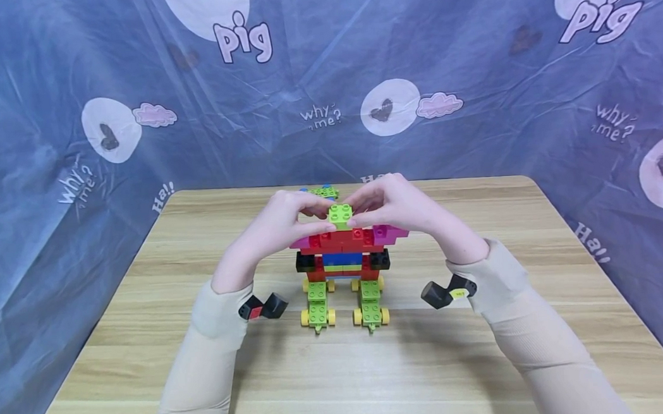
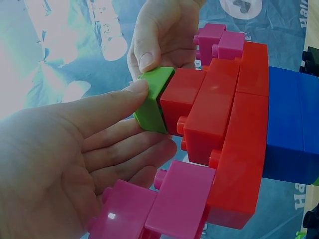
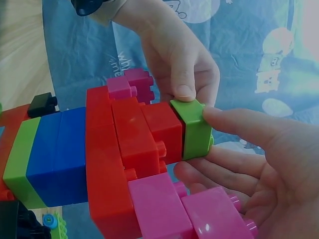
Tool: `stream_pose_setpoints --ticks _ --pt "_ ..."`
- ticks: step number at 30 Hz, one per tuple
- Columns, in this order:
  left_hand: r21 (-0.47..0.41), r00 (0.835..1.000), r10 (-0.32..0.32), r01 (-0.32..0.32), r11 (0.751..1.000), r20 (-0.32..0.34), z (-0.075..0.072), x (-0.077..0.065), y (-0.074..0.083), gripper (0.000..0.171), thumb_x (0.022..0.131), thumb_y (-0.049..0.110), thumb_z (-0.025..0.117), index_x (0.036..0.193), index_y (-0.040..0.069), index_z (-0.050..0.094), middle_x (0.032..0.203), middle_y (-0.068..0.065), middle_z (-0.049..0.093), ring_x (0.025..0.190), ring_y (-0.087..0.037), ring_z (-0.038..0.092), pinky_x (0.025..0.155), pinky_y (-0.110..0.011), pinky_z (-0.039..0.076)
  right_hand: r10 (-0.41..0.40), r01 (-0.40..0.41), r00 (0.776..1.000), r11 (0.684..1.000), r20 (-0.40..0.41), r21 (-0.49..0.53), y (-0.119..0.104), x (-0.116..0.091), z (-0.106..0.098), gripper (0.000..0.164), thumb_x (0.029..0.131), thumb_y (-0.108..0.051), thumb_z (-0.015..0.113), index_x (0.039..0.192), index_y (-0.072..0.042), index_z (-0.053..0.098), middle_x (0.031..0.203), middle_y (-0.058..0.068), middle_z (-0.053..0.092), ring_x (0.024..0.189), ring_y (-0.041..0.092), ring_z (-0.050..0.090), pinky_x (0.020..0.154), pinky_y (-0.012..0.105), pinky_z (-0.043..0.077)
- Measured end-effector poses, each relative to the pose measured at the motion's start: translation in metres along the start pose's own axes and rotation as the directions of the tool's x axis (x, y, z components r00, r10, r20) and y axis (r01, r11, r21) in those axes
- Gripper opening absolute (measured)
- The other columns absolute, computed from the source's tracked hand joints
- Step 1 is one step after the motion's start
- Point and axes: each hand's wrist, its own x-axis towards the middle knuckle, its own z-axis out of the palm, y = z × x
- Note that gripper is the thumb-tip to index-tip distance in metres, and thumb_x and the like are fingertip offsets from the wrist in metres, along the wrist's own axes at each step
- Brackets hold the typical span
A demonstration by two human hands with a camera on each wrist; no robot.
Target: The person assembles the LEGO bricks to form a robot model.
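Note:
My left hand [image 1: 267,227] and right hand [image 1: 402,206] pinch a lime-green brick [image 1: 340,214] from opposite sides, thumbs nearest the head camera. It sits over the top red brick [image 2: 182,97] of a tall brick figure, and a thin dark gap shows between the two in the wrist views. Stepped pink bricks [image 3: 159,204] jut out on both sides of the red rows. Lower down are blue bricks [image 1: 342,259] and black side bricks [image 1: 305,262]. The figure stands on lime-green wheeled bases [image 1: 318,312] with yellow wheels.
Behind the figure, partly hidden by my left hand, lies a green studded piece [image 1: 325,193] with blue parts. The wooden table [image 1: 342,383] reaches back to a blue printed cloth [image 1: 322,55]. Black cameras [image 1: 275,305] stick out from both wrists.

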Motion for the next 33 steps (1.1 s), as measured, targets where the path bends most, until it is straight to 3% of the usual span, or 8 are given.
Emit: stream_pose_setpoints --ticks 16,33 --pt "-0.05 0.998 -0.036 0.039 0.998 0.06 -0.0057 0.003 0.003 0.035 0.084 0.018 0.075 0.114 0.002 0.07 0.101 -0.01 0.074 0.092 -0.018 0.07 0.085 -0.034 0.056 0.005 -0.005 1.0 0.999 0.014 0.034 0.0028 0.0009 0.0007 0.03 0.083 -0.013 0.074 0.11 0.001 0.071 0.098 0.012 0.074 0.087 0.02 0.071 0.081 0.034 0.057" --pt "-0.068 0.998 -0.04 0.044 0.997 0.054 -0.0058 0.0028 0.0015 0.035 0.082 0.017 0.077 0.113 0.002 0.071 0.101 -0.009 0.074 0.09 -0.018 0.07 0.084 -0.034 0.056 0.023 -0.023 1.0 0.998 0.006 0.061 0.0056 0.0021 0.0014 0.031 0.081 -0.013 0.077 0.108 0.001 0.071 0.097 0.012 0.074 0.086 0.02 0.071 0.08 0.032 0.058"
